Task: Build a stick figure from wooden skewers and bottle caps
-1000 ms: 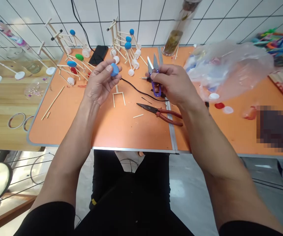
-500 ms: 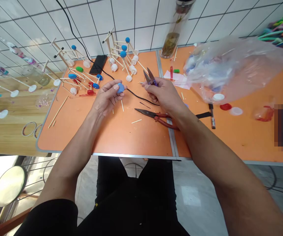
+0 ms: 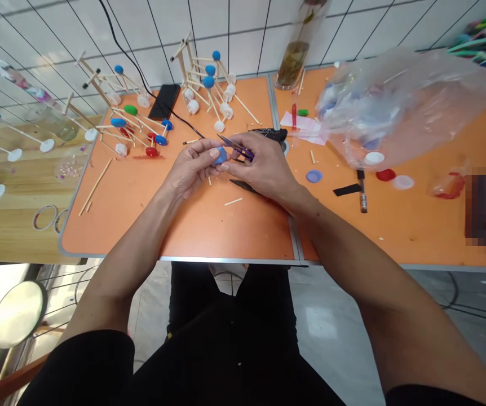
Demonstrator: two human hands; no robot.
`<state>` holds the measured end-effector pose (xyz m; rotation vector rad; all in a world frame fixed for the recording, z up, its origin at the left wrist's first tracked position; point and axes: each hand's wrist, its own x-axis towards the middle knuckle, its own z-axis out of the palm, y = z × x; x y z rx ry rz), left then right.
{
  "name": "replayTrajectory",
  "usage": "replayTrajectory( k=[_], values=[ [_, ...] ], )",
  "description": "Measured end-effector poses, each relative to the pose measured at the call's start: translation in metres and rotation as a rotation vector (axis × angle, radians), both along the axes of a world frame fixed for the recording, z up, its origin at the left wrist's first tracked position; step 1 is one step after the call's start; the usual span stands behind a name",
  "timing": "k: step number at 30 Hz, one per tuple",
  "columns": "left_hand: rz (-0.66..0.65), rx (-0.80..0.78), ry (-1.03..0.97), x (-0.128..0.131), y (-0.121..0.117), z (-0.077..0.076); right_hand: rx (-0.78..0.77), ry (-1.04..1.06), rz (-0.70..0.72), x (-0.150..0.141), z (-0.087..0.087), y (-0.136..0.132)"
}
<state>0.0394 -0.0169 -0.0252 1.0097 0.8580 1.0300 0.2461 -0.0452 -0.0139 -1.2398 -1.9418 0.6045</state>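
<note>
My left hand (image 3: pixel 192 168) pinches a small round blue bottle cap (image 3: pixel 220 156) between thumb and fingers. Purple-handled scissors (image 3: pixel 239 149) are held in my right hand (image 3: pixel 264 166), which is close against the left one. The blades point left and lie at the cap's upper edge; whether they touch it I cannot tell. Beneath my right hand, the dark jaws of the pliers (image 3: pixel 245 185) show on the orange table (image 3: pixel 200 231), their handles hidden. A short wooden stick (image 3: pixel 233 201) lies just in front.
Stick frames with blue balls and white wheels (image 3: pixel 209 84) stand at the back, beside a black phone (image 3: pixel 164 101). To the right are a plastic bag of caps (image 3: pixel 395 113), a lilac disc (image 3: pixel 314 176) and a marker (image 3: pixel 362 194). A tall glass tube (image 3: pixel 294 59) stands by the wall.
My right hand has moved left and down with the scissors, from upright to pointing left at the cap. My left hand has shifted right and down, still holding the cap.
</note>
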Motion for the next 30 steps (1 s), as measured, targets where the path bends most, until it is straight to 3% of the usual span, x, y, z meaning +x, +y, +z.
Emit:
replayTrajectory(
  k=[6, 17, 25, 30],
  values=[
    [0.020, -0.004, 0.027, 0.003, -0.001, -0.007, -0.033, -0.096, -0.016, -0.002, 0.005, -0.004],
    [0.035, 0.051, 0.050, -0.006, 0.006, -0.007, 0.032, -0.042, -0.080, 0.001, -0.004, 0.004],
    [0.241, 0.092, -0.062, -0.026, 0.033, -0.022, -0.007, 0.001, -0.061, 0.010, -0.007, 0.006],
    [0.268, 0.079, -0.064, -0.027, 0.033, -0.020, 0.018, -0.040, -0.044, 0.010, -0.014, 0.007]
  ],
)
